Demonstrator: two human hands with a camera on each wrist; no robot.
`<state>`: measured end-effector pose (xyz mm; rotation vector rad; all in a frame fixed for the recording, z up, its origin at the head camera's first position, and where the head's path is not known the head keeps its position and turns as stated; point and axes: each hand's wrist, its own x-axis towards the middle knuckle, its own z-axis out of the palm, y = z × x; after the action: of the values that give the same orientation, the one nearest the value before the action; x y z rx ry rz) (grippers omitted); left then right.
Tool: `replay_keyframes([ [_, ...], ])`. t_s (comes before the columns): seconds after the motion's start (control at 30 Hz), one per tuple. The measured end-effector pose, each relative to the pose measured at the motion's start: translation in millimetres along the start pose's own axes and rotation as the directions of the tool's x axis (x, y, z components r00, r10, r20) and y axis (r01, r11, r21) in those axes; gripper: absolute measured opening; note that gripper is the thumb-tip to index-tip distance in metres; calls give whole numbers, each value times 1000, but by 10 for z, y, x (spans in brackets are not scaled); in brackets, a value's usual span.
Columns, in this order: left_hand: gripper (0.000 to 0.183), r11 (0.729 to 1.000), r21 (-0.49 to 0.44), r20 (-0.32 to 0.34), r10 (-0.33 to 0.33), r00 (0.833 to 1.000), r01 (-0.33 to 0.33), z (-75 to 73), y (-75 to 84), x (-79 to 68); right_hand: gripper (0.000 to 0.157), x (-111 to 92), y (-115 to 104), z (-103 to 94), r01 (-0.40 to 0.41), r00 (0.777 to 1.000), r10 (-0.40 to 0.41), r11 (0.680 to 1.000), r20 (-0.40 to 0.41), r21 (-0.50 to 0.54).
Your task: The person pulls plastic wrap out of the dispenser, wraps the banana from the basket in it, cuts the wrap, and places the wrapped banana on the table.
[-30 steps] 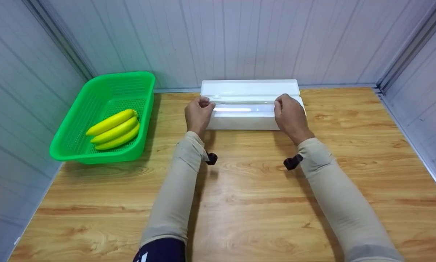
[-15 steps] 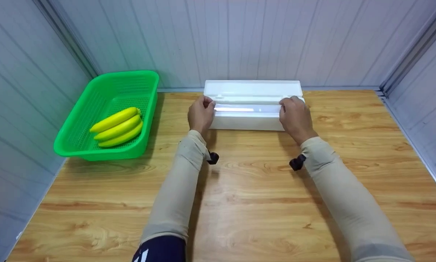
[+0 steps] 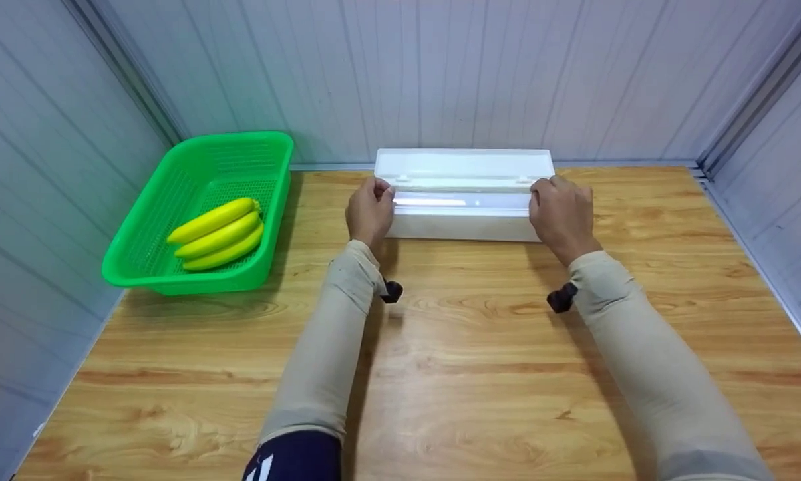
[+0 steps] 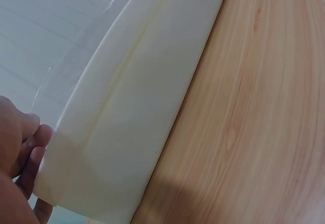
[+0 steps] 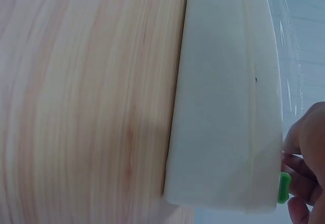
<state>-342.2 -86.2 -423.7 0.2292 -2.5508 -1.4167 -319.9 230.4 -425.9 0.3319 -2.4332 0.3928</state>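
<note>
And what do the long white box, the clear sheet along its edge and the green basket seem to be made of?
Long white box: probably rigid plastic, satin; smooth plain faces, though coated card can't be ruled out.
Clear sheet: likely thin plastic film, glossy; bright streaks, and the background shows through.
Green basket: most likely moulded plastic, slightly shiny; even colour, rounded rim.

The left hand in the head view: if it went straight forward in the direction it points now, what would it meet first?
Probably the left end of the open lid of the white box. The height of the left hand is unclear, so it might instead reach the back wall.
</note>
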Motion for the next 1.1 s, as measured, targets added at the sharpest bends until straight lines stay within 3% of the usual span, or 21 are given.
replay_keyframes([
  [0.17,9,999,-23,41,-22,999,23,-40,19,38,19,3,-7,7,-21,1000,22,1000,-3,18],
  [0.4,9,997,-54,48,51,998,-49,-89,37,81,22,40,-1,5,-54,998,53,997,16,56],
  [0.63,5,995,-98,94,-3,996,13,-98,63,103,22,69,10,-47,-99,994,92,987,63,125],
  [0.83,6,998,-44,73,-32,997,35,-129,123,99,22,79,16,-64,-98,994,87,978,68,185],
  [1.1,6,997,-59,72,-40,997,44,-163,151,77,23,84,10,-75,-115,992,102,970,73,214],
])
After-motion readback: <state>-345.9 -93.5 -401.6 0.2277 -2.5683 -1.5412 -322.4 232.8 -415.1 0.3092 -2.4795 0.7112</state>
